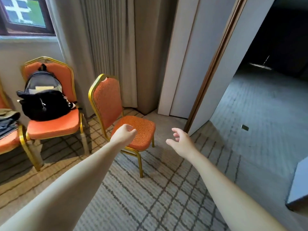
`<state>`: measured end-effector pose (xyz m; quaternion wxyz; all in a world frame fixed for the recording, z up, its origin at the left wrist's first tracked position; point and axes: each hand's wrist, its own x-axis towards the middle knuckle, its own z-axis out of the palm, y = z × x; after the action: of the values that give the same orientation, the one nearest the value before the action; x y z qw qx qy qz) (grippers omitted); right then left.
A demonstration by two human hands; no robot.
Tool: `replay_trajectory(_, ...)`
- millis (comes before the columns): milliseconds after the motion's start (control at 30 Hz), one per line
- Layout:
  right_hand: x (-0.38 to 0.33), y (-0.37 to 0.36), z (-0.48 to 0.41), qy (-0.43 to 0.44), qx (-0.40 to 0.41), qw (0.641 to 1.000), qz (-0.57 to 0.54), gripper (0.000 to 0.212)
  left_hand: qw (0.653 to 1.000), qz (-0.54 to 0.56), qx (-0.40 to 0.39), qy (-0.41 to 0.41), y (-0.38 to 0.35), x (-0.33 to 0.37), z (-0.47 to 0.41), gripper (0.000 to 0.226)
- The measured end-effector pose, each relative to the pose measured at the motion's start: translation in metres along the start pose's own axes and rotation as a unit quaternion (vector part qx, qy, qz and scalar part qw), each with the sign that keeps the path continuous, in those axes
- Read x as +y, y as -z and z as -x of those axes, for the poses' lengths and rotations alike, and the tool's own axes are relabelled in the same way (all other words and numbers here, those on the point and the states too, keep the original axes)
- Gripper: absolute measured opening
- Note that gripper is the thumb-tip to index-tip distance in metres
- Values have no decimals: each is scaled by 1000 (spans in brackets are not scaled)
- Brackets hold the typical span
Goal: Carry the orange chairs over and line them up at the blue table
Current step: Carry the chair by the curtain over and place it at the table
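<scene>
Both empty and slack-fingered (nothing held), the left grip [124, 134] and right grip [180, 140] hover at the bare orange chair [108, 104]; advise seizing its backrest top at 11 o'clock and seat front.

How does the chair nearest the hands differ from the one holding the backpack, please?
The near chair has a bare seat; the far chair carries a grey backpack and a black bag. The near chair is turned to the right of the view; the far chair faces the camera more squarely. Both have orange cushions and gold frames.
</scene>
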<state>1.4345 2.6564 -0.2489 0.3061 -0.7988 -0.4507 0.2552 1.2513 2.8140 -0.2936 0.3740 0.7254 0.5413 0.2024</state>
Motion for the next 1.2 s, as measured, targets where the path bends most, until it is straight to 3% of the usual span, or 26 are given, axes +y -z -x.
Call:
replay_trajectory(200, 12, 30, -149, 3, -6, 1000, 7, 61, 1000, -16, -7, 11, -31, 35, -129, 44)
replay_trajectory(667, 48, 30, -517, 56, -175, 982, 52, 62, 984, 20, 67, 164, -114, 60, -399, 51)
replay_trajectory(867, 40, -2, -633, 93, -275, 952, 98, 60, 957, 49, 83, 274, -134, 33, -475, 50)
replay_trajectory(1200, -7, -63, -796, 155, -368, 895, 199, 63, 903, 108, 115, 399, -135, -16, -598, 51)
